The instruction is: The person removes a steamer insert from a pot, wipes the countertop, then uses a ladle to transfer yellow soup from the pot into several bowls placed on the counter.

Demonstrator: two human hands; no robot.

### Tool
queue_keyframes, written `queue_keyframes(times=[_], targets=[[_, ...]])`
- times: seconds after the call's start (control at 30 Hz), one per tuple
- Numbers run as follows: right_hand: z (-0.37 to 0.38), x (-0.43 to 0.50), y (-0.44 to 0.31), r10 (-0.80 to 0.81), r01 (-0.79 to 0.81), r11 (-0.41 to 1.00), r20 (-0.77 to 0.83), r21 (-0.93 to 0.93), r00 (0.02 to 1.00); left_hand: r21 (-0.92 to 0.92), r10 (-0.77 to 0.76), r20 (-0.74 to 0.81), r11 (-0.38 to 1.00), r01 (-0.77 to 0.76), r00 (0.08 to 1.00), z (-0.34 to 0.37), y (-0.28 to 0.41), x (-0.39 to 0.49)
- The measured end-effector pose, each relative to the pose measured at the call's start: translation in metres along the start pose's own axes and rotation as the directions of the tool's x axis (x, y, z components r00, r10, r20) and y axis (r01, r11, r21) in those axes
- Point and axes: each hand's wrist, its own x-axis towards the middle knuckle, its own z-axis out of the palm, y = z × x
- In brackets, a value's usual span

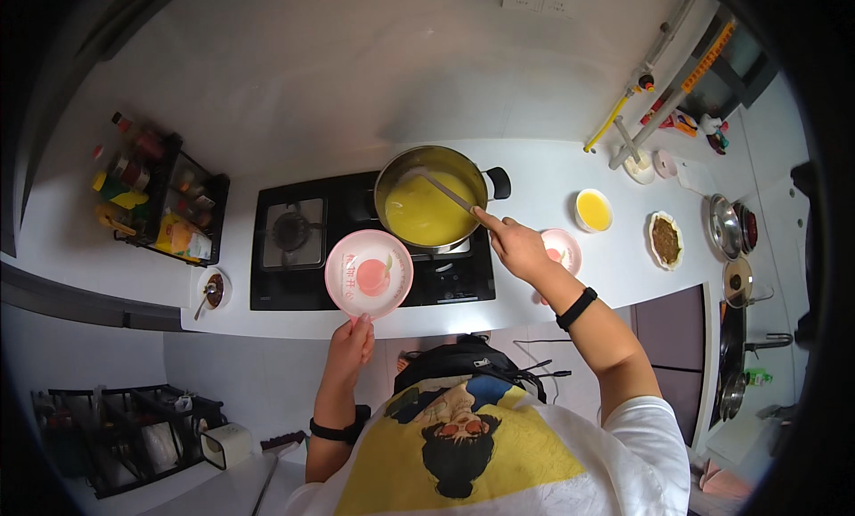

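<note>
My left hand (352,346) grips the short handle of a pink and white bowl (339,262), held over the front edge of the gas cooktop (267,295). A peach is printed on the bowl's inside, with some writing around it. In my right hand (518,245) is the handle of a long ladle or spoon (446,191), its far end dipped in yellow liquid (427,219). That liquid partly fills a steel pot (482,175) on the right burner. A second pink bowl (572,244) stands on the counter, partly hidden behind my right hand and forearm.
Right of the pot are a white bowl of yellow liquid (594,211) and a scalloped dish of brown food (665,239). A black rack (175,202) with bottles and packets stands left. Near it sits a small bowl with a spoon (214,288). Stacked steel bowls (725,226) lie far right.
</note>
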Motion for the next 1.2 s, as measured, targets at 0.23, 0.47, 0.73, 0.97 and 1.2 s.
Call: queue_keyframes(times=[0.23,0.47,0.73,0.97,1.2], targets=[[0.040,0.020,0.020,-0.082,0.112,0.947,-0.110,0.300,0.990,-0.076,-0.016,-0.071,0.997,0.011,0.997,0.003,0.009,0.004],[0.015,0.036,0.003,0.176,-0.746,-0.093,0.749,0.659,0.639,-0.072,0.036,-0.077,0.997,-0.042,0.996,-0.003,0.009,0.004],[0.003,0.033,-0.006,-0.196,-0.677,-0.692,0.838,0.250,0.510,-0.092,0.067,-0.105,0.993,-0.077,0.992,-0.004,0.013,0.004],[-0.021,0.022,-0.016,-0.154,-0.634,-0.726,0.836,0.265,0.526,-0.112,0.097,-0.103,0.988,-0.108,0.990,-0.003,0.017,0.009],[-0.030,0.011,-0.014,-0.234,-0.549,-0.828,0.817,0.117,0.527,-0.113,0.093,-0.086,0.988,-0.102,0.992,0.005,0.024,0.012]])
